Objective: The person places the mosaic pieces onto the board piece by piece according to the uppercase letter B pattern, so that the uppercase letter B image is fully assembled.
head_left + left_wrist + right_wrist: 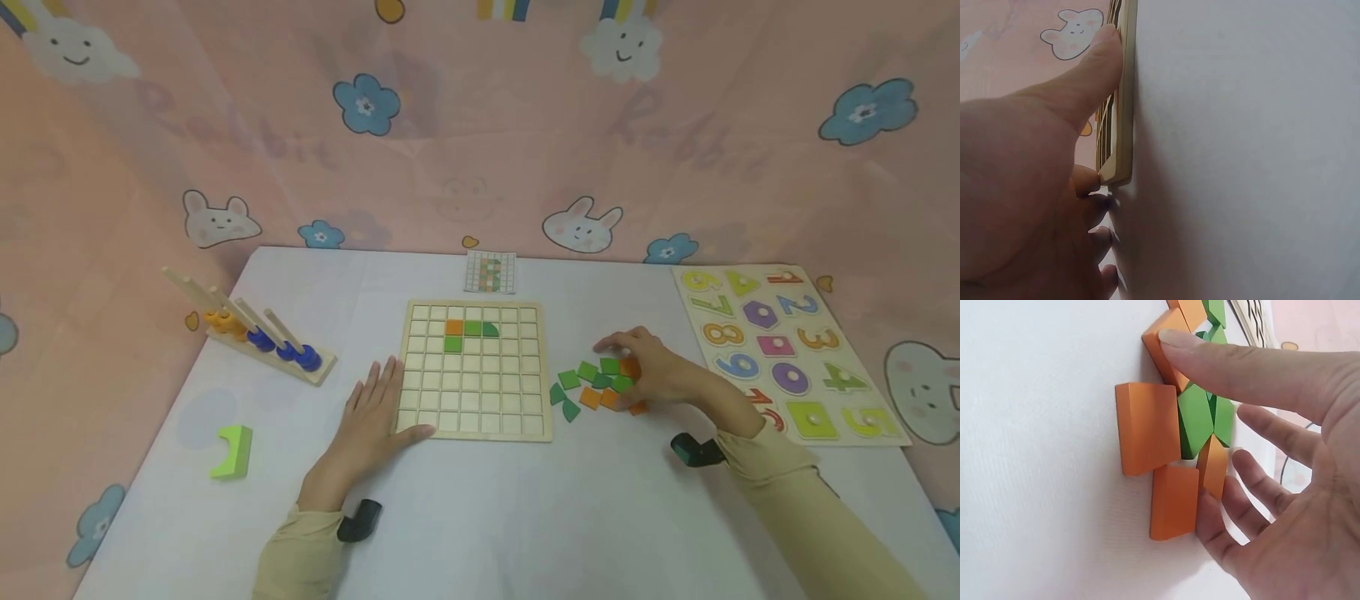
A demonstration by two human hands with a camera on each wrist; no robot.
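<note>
My left hand (367, 425) lies with fingers spread along the left side of a wooden grid board (472, 438). Its thumb rests on the board's near rim, as the left wrist view also shows. Near the board's top sit an orange square (453, 327), two green squares (472, 328) and a dark green quarter-round tile (491, 330). To the right of the board, my right hand (660, 371) reaches over a loose group of tiles. In the right wrist view, its thumb touches an orange square tile (1163, 347), while the other fingers spread loosely around the group's far side.
Behind the board lies a small pattern card (491, 272). A number-and-shape puzzle board (757, 312) lies at right. On the left stand a peg stacker (273, 354) with blue and orange rings and a lime-green notched block (238, 452). A pink printed cloth hangs behind the table.
</note>
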